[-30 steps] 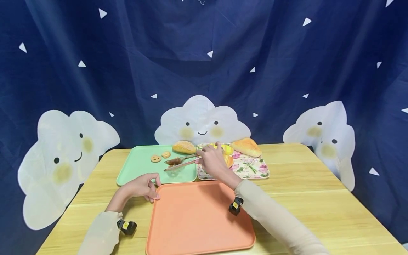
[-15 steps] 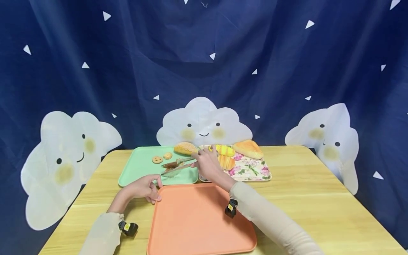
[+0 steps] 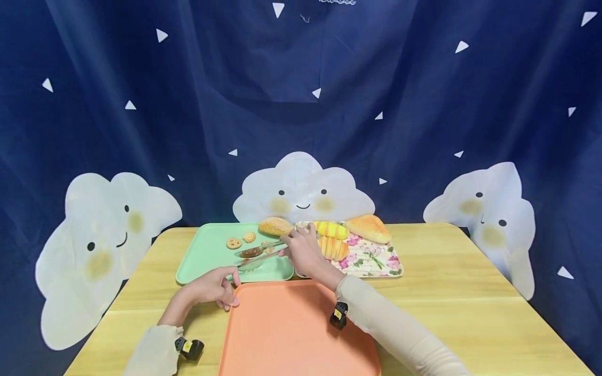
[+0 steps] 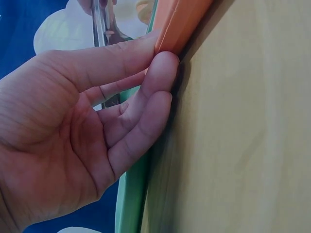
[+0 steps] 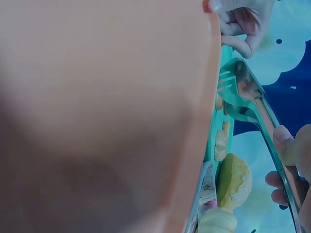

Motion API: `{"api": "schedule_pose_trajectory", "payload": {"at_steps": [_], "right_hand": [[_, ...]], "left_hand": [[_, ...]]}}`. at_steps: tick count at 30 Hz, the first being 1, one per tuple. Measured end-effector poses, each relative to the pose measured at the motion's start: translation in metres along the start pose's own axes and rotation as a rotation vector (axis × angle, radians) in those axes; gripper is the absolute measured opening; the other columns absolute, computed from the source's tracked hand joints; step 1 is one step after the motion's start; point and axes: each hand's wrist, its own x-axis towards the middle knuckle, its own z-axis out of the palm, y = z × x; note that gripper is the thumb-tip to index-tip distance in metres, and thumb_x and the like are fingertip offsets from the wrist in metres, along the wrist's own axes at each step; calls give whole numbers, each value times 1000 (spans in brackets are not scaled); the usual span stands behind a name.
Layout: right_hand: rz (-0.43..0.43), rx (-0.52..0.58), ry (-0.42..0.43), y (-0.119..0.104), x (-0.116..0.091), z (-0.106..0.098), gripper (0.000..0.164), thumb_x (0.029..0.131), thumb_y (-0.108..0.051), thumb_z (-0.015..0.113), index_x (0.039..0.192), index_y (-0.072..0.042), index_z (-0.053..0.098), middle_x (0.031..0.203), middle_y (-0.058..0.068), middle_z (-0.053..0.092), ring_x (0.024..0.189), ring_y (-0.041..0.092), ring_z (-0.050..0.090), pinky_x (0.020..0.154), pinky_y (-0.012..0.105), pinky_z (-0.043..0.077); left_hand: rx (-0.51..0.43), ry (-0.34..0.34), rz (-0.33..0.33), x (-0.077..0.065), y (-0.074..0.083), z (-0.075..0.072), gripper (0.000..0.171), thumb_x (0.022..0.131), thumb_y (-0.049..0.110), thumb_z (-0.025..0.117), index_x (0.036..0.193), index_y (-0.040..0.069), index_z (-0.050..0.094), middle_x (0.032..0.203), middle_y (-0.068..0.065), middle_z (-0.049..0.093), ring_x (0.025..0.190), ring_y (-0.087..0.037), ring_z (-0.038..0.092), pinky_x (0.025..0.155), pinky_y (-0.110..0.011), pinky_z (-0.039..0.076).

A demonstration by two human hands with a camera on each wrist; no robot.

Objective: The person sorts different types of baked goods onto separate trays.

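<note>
My right hand holds metal tongs by their arms, with the tong ends spread over the green tray. Round cookies lie on that tray, one partly behind the tongs. A brown patch shows at the upper tong end; whether it is a thing or a reflection I cannot tell. With thumb and fingers my left hand pinches the far left corner of the orange tray, seen close in the left wrist view. An oblong bread roll sits at the green tray's far right corner.
Right of the green tray, a flowered tray bears a yellow bread, a ridged bread and a triangular bread. All stand on a wooden table. A blue curtain with clouds hangs behind it.
My right hand and the tongs have shifted slightly left and nearer over the green tray, uncovering more of the yellow and ridged breads. My left hand has stayed at the orange tray's corner.
</note>
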Motion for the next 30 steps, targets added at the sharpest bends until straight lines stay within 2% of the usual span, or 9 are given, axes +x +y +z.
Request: {"api": "schedule_pose_trajectory", "payload": {"at_steps": [5, 8, 10, 17, 23, 27, 30], "right_hand": [[12, -5, -34, 4, 1, -2, 32, 86, -11, 78, 118, -16, 74, 98, 1, 73, 89, 22, 64, 91, 51, 39], [28, 29, -46, 8, 2, -7, 34, 86, -14, 79, 120, -14, 73, 99, 3, 73, 94, 24, 64, 97, 56, 39], [44, 71, -54, 12, 3, -12, 37, 84, -11, 80, 120, -12, 73, 100, 4, 73, 97, 26, 64, 101, 61, 37], [97, 208, -73, 37, -5, -26, 40, 85, -30, 79, 120, -11, 72, 106, 9, 74, 103, 31, 65, 105, 71, 31], [116, 332, -98, 68, -24, -37, 47, 81, -24, 81, 124, -8, 72, 106, 11, 76, 98, 29, 68, 96, 65, 37], [108, 359, -108, 93, -37, -45, 48, 78, -15, 85, 123, -5, 71, 105, 13, 76, 96, 31, 69, 87, 57, 45], [89, 330, -92, 112, -48, -54, 48, 77, -10, 86, 121, -2, 70, 101, 14, 74, 93, 33, 69, 79, 52, 50]], "left_hand": [[3, 6, 3, 2, 1, 2, 33, 83, -1, 75, 104, -5, 50, 68, -17, 69, 63, -26, 71, 60, -35, 57], [11, 10, 8, 4, 3, 1, 32, 83, -1, 75, 103, -5, 50, 68, -19, 70, 63, -26, 71, 60, -35, 57], [18, 11, 10, 5, 4, 1, 32, 83, -1, 75, 103, -6, 50, 68, -19, 70, 62, -26, 71, 60, -35, 58], [27, 18, 15, 8, 6, 2, 32, 82, -2, 75, 101, -6, 50, 67, -18, 69, 62, -24, 71, 60, -34, 57], [32, 26, 11, 8, 3, 2, 33, 82, 0, 77, 99, -7, 49, 67, -20, 70, 60, -22, 70, 59, -33, 57], [28, 27, 9, 9, 2, 1, 33, 82, 0, 77, 99, -7, 49, 68, -21, 70, 60, -22, 70, 59, -33, 57], [21, 23, 14, 11, 1, 2, 33, 82, -1, 77, 100, -7, 49, 68, -22, 69, 60, -22, 70, 59, -32, 56]]}}
